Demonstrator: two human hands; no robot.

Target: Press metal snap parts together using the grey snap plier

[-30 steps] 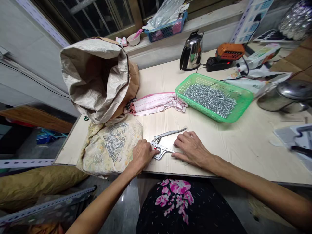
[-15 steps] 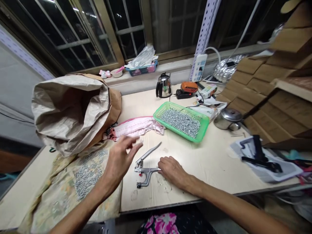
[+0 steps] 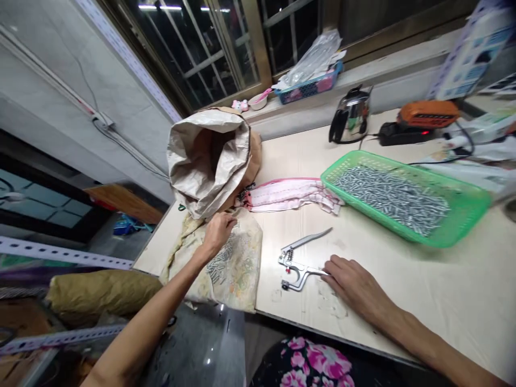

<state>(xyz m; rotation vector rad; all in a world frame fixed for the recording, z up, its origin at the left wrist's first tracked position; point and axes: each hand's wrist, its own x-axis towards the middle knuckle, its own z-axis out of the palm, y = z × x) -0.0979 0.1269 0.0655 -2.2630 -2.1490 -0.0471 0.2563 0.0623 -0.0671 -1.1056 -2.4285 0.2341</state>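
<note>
- Pale wood-grain tabletop [image 3: 290, 317] fills the middle; clock directions run from the centre of the view.
- Nearest, at 5 o'clock, dark clothing with pink flowers [image 3: 318, 363] shows below the table edge.
- At 4 o'clock the right hand [image 3: 355, 285] lies palm down, fingers together and slightly bent, at the end of the lower handle of the snap-fastener pliers [image 3: 300, 269]; I cannot tell whether it pinches the handle.
- Those pliers lie on the table at 5 o'clock, handles spread.
- At 8 o'clock the left hand [image 3: 217, 234] is over a patterned cloth [image 3: 244, 279], fingers curled in towards the thumb; I cannot tell whether it holds anything.
- Loose metal pins [image 3: 220, 263] lie on that cloth.
- At 3 o'clock stands a green plastic basket [image 3: 470, 207] with many metal pins inside, its near-left end beside a pink-and-white towel [image 3: 286, 194].
- At 10 o'clock, a crumpled paper sack [image 3: 189, 172] gapes open.
- At 2 o'clock: a steel kettle [image 3: 357, 115] and, to its right, an orange battery [image 3: 429, 113] on a black charger [image 3: 399, 135].
- Farthest, at 1 o'clock, a blue basket [image 3: 296, 95] sits on the windowsill.
</note>
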